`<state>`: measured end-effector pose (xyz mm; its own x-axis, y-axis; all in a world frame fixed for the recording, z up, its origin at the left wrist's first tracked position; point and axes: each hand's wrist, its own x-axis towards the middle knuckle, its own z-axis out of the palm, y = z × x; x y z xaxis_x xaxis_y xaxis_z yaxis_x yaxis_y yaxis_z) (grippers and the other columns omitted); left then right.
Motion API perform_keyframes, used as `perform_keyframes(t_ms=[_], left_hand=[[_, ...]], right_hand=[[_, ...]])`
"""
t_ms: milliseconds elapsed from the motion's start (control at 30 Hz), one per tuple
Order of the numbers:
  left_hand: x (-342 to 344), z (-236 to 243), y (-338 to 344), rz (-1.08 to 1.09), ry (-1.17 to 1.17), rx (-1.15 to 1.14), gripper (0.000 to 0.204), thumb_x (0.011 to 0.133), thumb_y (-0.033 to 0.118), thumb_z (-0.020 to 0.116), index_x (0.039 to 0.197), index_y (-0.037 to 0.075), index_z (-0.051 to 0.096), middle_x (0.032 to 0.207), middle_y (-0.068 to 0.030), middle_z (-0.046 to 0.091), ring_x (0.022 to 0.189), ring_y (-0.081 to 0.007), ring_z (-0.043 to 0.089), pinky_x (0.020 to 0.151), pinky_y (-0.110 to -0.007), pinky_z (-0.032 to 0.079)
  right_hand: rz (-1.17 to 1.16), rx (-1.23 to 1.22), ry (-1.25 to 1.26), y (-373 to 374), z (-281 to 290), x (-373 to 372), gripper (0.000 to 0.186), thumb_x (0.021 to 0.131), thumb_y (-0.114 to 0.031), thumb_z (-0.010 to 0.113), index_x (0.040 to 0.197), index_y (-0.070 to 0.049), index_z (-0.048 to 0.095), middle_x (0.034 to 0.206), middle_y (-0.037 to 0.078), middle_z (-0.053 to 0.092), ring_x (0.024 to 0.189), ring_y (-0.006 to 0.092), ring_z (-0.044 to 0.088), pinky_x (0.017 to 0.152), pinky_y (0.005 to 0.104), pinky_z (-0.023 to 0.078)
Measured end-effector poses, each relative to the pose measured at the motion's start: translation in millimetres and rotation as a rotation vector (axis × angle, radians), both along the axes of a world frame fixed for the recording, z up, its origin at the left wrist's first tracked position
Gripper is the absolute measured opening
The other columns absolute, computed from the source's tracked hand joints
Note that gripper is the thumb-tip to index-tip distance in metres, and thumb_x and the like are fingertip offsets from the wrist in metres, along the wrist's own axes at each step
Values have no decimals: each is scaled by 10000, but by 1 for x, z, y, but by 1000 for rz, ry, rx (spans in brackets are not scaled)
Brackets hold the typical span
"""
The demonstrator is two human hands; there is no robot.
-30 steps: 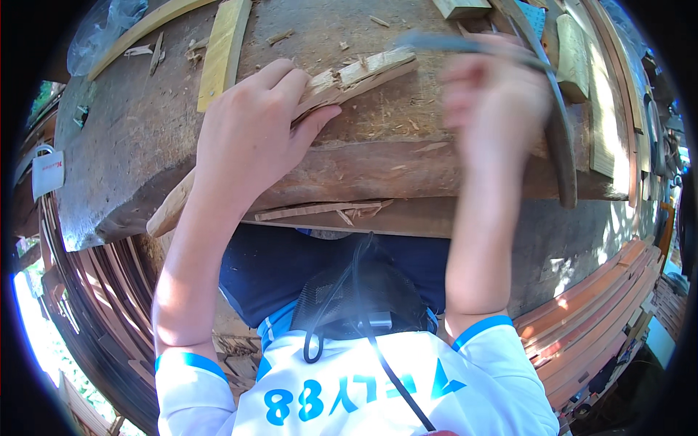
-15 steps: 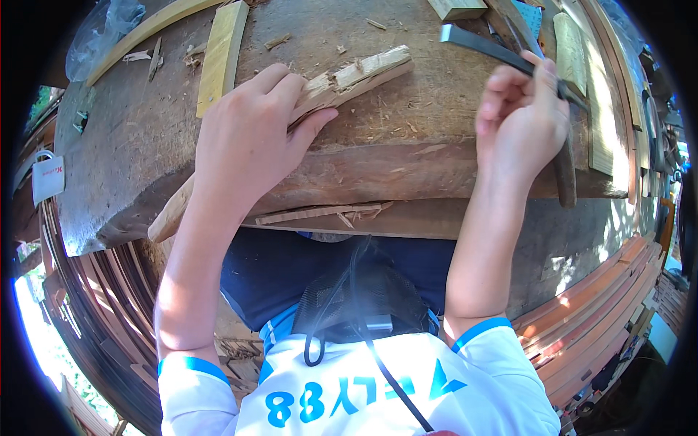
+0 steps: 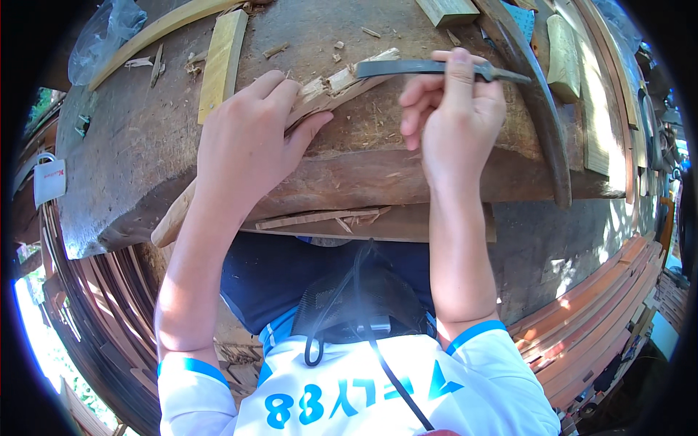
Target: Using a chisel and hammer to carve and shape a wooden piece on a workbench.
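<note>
My left hand [image 3: 243, 142] is closed around a rough length of wood [image 3: 354, 86] lying slantwise on the bench, its far end chipped and notched on top. The wood's smoother near end [image 3: 173, 218] juts out past my left forearm. In my right hand [image 3: 462, 127] a dark metal chisel [image 3: 407, 67] is pinched between thumb and fingers, lying almost level. Its blade end points left and sits over the notched part of the wood; whether it touches I cannot tell. The chisel's thin pointed end sticks out to the right of my hand.
A thick wooden workbench [image 3: 167, 87] carries a yellowish board [image 3: 222, 65], chips and a wood block [image 3: 447, 10]. A dark curved bar [image 3: 549, 123] lies to the right, beside pale wood pieces [image 3: 563, 58]. Stacked planks [image 3: 589, 320] stand lower right; a padlock [image 3: 49, 179] hangs far left.
My right hand has moved left with the chisel, bringing its blade from above the bench's far right over to the wood. The left hand and the wood have barely shifted.
</note>
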<state>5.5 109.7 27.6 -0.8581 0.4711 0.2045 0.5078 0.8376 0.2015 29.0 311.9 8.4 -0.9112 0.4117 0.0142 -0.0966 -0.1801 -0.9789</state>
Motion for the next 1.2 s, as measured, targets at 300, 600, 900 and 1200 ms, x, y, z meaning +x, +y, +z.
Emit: perform_keyframes(t_ms=[300,600,900,1200], left_hand=[[0,-2,0,-26,11,21,390,874,355,804,838,14,618,842,-114,605,745,-366,651,649,-429,528],[0,0,2,-35,23,-33,375,888,392,767,890,36,649,895,-86,639,787,-328,691,665,-418,560],[0,-2,1,-26,31,3,357,873,350,806,887,32,644,875,-104,633,754,-361,660,659,-429,543],[0,-2,-1,-31,24,14,365,876,356,803,868,35,628,847,-98,617,741,-360,652,642,-434,532]], right_hand=[[117,-8,68,-10,6,-2,309,1121,-270,470,1021,-5,594,627,104,661,405,107,555,341,243,383],[112,20,-58,-7,-6,-10,372,1116,-319,480,1063,8,648,649,84,661,422,90,541,343,233,375],[62,67,-8,4,-1,-15,364,1126,-253,416,989,4,636,613,95,661,404,108,553,355,251,389],[121,40,-22,7,0,-17,407,1129,-334,439,1034,14,629,652,76,653,432,101,548,339,230,375]])
